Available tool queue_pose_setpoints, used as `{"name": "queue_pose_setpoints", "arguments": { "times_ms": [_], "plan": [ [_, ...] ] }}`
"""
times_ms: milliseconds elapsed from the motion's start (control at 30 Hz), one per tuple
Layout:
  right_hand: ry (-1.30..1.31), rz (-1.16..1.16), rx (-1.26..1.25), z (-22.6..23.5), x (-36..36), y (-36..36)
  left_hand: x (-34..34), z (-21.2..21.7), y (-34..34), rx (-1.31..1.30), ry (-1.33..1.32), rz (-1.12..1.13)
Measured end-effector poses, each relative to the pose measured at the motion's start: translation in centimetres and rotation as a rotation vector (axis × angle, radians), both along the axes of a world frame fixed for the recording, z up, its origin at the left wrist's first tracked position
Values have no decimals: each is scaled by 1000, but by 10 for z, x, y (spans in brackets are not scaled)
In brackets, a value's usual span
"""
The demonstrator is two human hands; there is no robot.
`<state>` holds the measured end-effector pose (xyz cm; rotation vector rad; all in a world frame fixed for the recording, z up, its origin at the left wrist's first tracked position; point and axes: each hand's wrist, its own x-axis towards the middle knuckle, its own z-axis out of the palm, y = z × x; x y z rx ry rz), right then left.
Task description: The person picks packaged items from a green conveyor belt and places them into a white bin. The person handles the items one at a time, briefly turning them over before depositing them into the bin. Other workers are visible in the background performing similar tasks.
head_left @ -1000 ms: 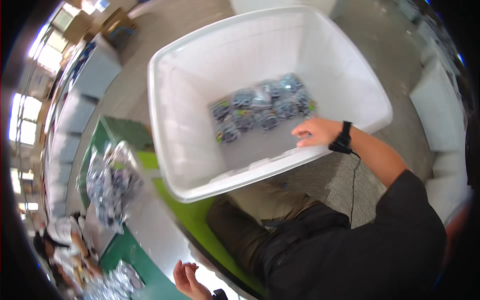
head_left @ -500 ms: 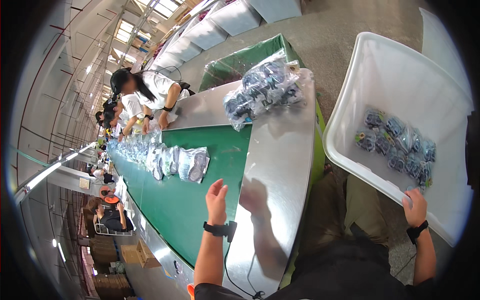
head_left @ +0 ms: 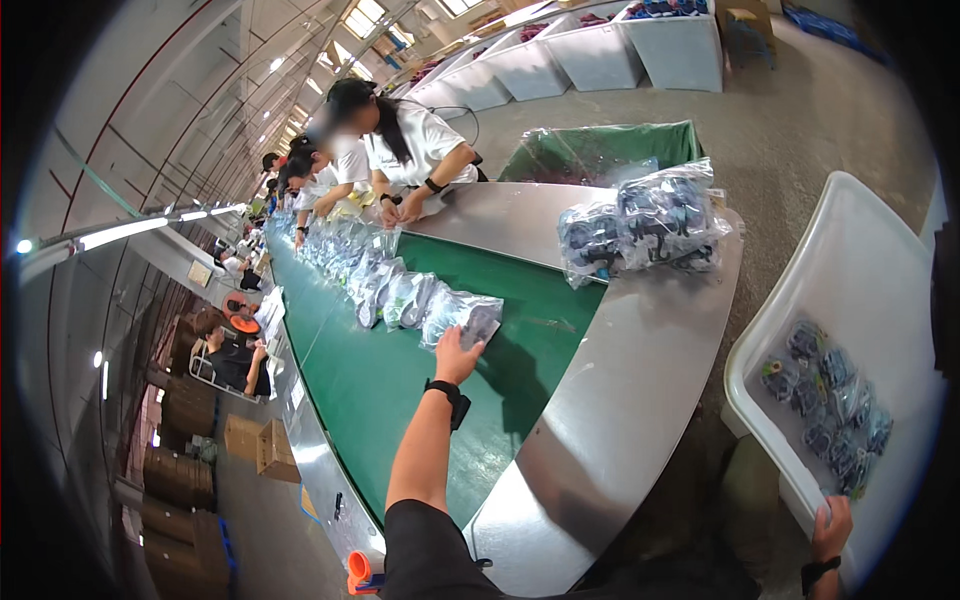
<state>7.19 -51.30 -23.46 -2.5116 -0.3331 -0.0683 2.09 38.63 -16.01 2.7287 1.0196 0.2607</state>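
Note:
My left hand (head_left: 460, 355) reaches over the green conveyor belt (head_left: 440, 462), fingers stretched out at the near edge of a clear plastic bag (head_left: 463, 316). Pale blue-grey goods, perhaps footwear, show inside it. Behind it runs a row of similar bags (head_left: 368, 290) along the belt. At lower right, my right hand (head_left: 830, 525) is closed over the rim of a large white plastic bin (head_left: 738, 370). Several bagged dark blue-grey bundles (head_left: 835, 400) lie on the bin's bottom. Each wrist wears a black band.
A pile of bagged blue goods (head_left: 640, 225) sits on the metal table end (head_left: 620, 400). Beyond it stands a green bin (head_left: 600, 150) lined with clear plastic. People in white shirts (head_left: 425, 145) work along the belt's far side. Filled white bins (head_left: 590, 60) line the back.
My left hand has moved forward from beside the metal edge to the nearest bag on the belt. My right hand stays on the bin rim. The whole view has shifted.

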Motion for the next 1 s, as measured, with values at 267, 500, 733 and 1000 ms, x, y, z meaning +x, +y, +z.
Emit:
{"name": "queue_pose_setpoints", "arguments": {
  "times_ms": [267, 500, 733, 1000],
  "plan": [
    [30, -17, 0, 6, -4, 5, -61, 9, -135, -112, -76, -230],
    [2, 17, 13, 7, -4, 2, -92, 28, -191, -1166, -700, 329],
    [-25, -22, -8, 7, -8, 6, -81, 15, -171, -1616, -1076, 391],
    [-22, -27, 4, 19, -8, 10, -40, -43, -137, -1488, -1208, 571]
  ]
}}
